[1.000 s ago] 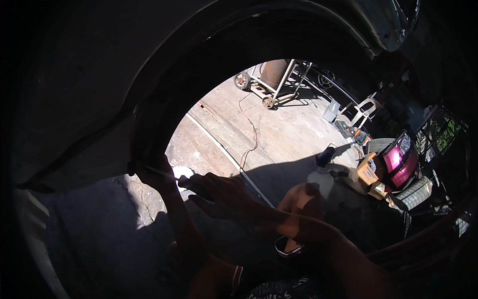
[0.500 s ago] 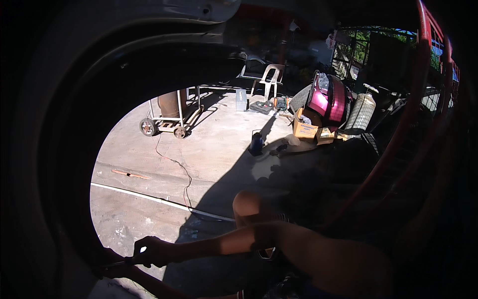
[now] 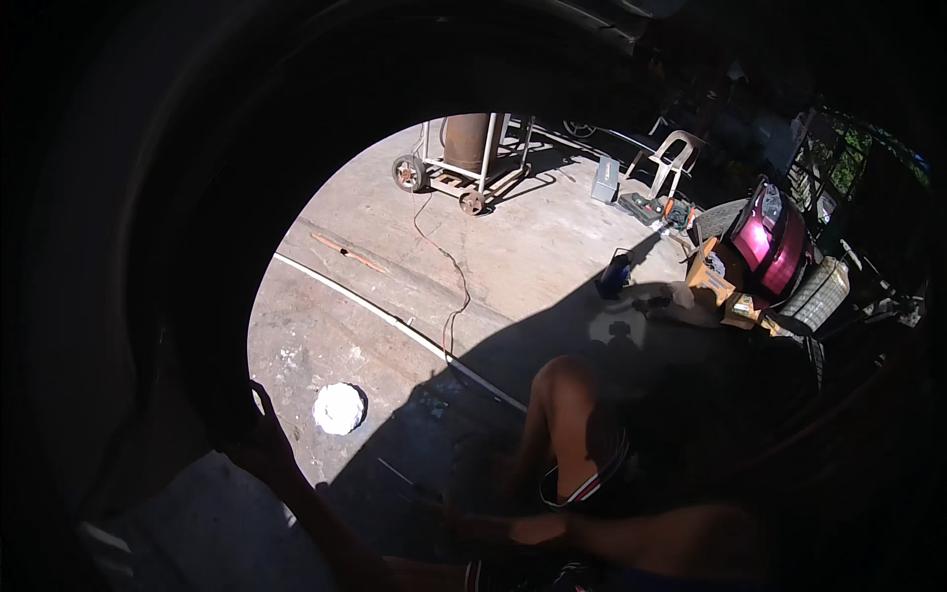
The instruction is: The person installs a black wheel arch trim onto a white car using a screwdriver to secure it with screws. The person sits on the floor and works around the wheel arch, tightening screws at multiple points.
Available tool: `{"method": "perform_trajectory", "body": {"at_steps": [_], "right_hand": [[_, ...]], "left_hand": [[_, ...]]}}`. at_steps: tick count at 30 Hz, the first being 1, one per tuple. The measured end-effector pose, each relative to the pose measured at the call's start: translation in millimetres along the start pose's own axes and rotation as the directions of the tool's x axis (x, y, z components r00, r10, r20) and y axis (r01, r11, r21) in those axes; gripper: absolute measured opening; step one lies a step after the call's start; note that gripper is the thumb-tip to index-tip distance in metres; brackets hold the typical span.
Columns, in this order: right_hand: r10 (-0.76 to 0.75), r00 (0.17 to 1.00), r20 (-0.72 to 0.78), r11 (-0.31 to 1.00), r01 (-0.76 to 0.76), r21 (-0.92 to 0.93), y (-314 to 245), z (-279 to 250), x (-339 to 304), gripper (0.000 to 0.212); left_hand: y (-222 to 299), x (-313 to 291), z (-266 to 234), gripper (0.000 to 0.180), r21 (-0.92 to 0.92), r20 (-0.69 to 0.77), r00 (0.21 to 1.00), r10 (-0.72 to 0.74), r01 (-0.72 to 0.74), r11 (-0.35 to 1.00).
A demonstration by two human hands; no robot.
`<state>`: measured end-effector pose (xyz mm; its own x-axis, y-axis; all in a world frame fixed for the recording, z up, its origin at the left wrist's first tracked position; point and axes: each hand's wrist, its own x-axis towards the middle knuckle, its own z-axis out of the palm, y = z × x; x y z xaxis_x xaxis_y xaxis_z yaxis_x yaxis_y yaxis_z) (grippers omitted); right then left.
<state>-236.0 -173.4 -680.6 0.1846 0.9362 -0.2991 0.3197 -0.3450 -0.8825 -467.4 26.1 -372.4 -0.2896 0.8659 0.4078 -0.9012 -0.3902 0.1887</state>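
Observation:
A big dark curved panel (image 3: 197, 296), like a wheel arch or tyre, frames the view of a sunlit concrete yard. My left arm reaches up from the lower edge, and my left hand (image 3: 258, 442) grips the panel's inner edge at lower left. My right forearm lies across the bottom in deep shadow. My right hand (image 3: 538, 531) rests low near a bent bare knee (image 3: 562, 390), and I cannot make out whether it holds anything.
A rusty gas cylinder on a wheeled cart (image 3: 464, 158) stands at the back. To the right are a white plastic chair (image 3: 676, 158), a blue container (image 3: 614, 274) and a magenta vehicle body (image 3: 769, 242). A cable (image 3: 449, 286) and a white patch (image 3: 338, 407) lie on the concrete.
The view has swung, so the yard now sits more in the middle. My left hand has risen from low at the left to the panel's edge.

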Motion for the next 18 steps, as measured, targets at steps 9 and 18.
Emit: {"method": "perform_trajectory", "body": {"at_steps": [9, 18], "right_hand": [[0.102, 0.919, 0.381, 0.978, -0.162, 0.128, 51.8, 40.4, -14.7, 0.056], [0.083, 0.909, 0.409, 0.995, -0.050, -0.092, -20.7, 123.7, -12.5, 0.058]], "left_hand": [[172.5, -185.3, -3.3, 0.051, 0.628, -0.618, 0.784, 0.063, 0.444, 0.638], [184.9, -282.3, 7.7, 0.035, 0.515, -0.831, 0.469, 0.298, 0.449, 0.730]]}}
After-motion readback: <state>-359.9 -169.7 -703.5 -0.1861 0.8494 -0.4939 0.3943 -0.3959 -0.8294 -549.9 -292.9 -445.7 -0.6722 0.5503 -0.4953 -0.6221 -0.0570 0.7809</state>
